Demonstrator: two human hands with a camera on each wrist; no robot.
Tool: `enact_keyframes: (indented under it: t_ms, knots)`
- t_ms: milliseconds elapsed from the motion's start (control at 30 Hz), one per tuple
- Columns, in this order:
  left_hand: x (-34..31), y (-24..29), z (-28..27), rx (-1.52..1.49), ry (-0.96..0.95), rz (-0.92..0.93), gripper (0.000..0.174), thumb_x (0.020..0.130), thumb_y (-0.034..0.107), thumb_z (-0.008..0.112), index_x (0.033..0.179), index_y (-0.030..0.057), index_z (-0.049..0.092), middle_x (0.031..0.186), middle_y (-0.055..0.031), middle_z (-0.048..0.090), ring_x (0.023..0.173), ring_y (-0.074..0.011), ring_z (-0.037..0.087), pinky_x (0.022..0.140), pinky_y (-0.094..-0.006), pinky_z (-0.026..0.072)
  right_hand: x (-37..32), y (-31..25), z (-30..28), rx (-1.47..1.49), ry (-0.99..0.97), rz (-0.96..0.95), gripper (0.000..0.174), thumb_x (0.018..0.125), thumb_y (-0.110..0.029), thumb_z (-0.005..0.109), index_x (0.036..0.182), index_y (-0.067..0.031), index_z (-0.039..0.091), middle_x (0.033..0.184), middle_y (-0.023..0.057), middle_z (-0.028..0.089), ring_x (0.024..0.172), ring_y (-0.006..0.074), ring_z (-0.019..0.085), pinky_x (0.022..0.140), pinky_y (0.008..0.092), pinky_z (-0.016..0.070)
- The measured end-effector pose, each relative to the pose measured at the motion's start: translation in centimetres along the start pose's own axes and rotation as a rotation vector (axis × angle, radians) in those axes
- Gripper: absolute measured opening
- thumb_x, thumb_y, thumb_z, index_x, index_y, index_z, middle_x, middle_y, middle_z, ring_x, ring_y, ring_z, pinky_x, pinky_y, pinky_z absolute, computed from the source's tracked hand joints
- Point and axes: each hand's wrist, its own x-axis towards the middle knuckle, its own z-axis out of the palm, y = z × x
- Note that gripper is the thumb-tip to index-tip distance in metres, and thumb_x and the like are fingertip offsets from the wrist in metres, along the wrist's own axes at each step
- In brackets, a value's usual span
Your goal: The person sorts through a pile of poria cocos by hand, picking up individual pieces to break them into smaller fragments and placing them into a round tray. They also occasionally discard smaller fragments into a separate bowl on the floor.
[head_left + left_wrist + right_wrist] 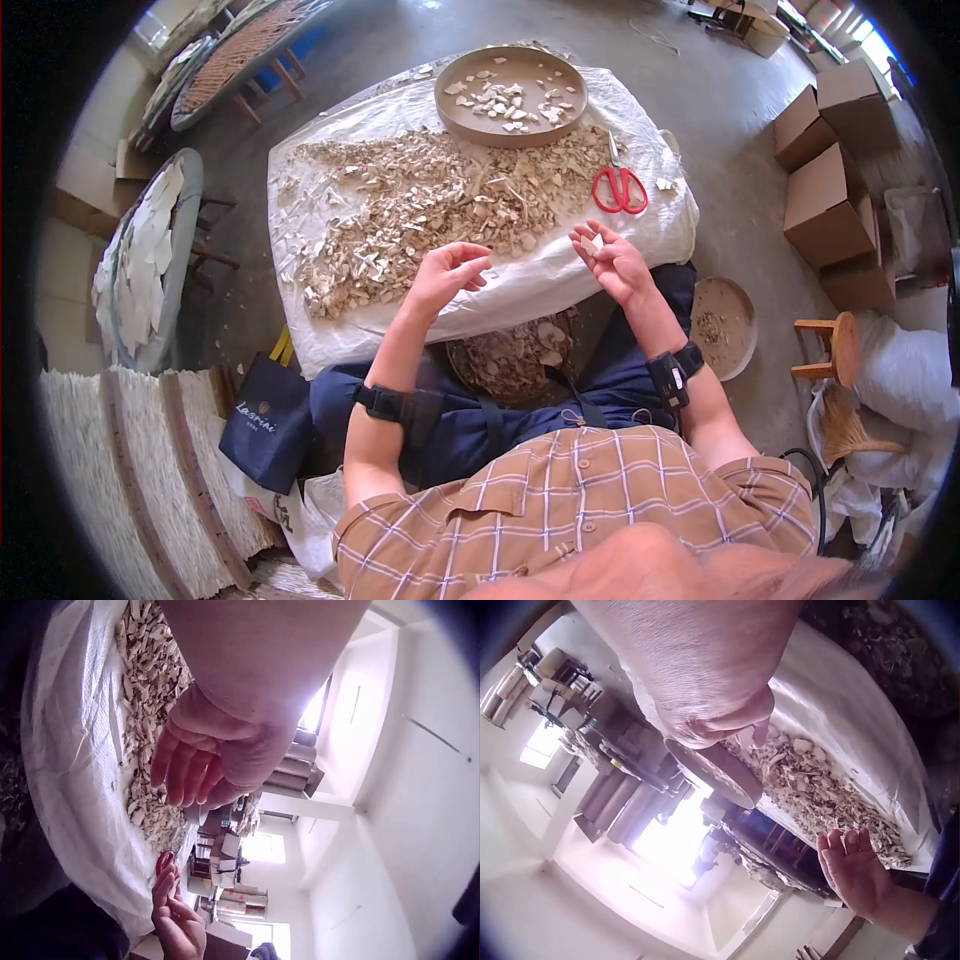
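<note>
Over the near edge of the heap of pale dried chips [440, 205], my left hand [440, 282] hangs with its fingers loosely bent and nothing seen between them. To the right, my right hand [615, 262] is turned partly palm up. It holds a small whitish flake [591, 246] between thumb and fingers. Red-handled scissors [620, 190] lie on the white sheet [665, 215] just beyond that hand. A round shallow tray [460, 125] with several larger pale pieces stands behind the heap. In the right wrist view, the back of the right hand [712, 697] hides most of its fingers.
Below the table edge, between the knees, sits a container of darker scraps [510, 355]. A round pan [725, 325] with some bits is on the floor at right, near a wooden stool [845, 350] and cardboard boxes [825, 205]. A dark bag [265, 420] stands at left.
</note>
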Motion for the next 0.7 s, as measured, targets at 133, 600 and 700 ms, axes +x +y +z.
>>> enact_keyframes:
  t_ms: [133,600,700]
  knots:
    - [-0.1,-0.1,-0.2,0.006,-0.013,0.017,0.022,0.081,0.015,0.058,0.097,0.0008,0.057,0.079,-0.004,0.061,0.065,-0.009,0.057,0.06,-0.0212,0.0481,1.1,-0.5,-0.2,0.022,0.036,0.005,0.05,0.068,0.018,0.029,0.116,0.0033,0.03,0.11,0.0222,0.044,0.103,0.0318,0.048,0.09,0.036,0.0431]
    - [0.6,-0.4,0.2,0.006,-0.016,-0.034,0.024,0.082,0.015,0.057,0.099,-0.0004,0.056,0.082,-0.0053,0.061,0.067,-0.0098,0.058,0.061,-0.0217,0.0482,3.2,-1.3,0.2,0.19,0.037,0.07,0.028,0.084,-0.008,0.04,0.108,0.006,0.041,0.104,0.0217,0.05,0.099,0.03,0.051,0.086,0.0363,0.0458]
    - [0.8,-0.5,0.3,0.006,-0.02,-0.041,0.024,0.081,0.015,0.057,0.099,-0.0005,0.056,0.083,-0.0054,0.061,0.066,-0.0097,0.058,0.061,-0.0217,0.0482,3.3,-1.4,1.0,0.131,0.054,0.038,0.028,0.085,-0.011,0.039,0.107,0.0058,0.042,0.106,0.022,0.049,0.1,0.0309,0.051,0.087,0.0376,0.0453]
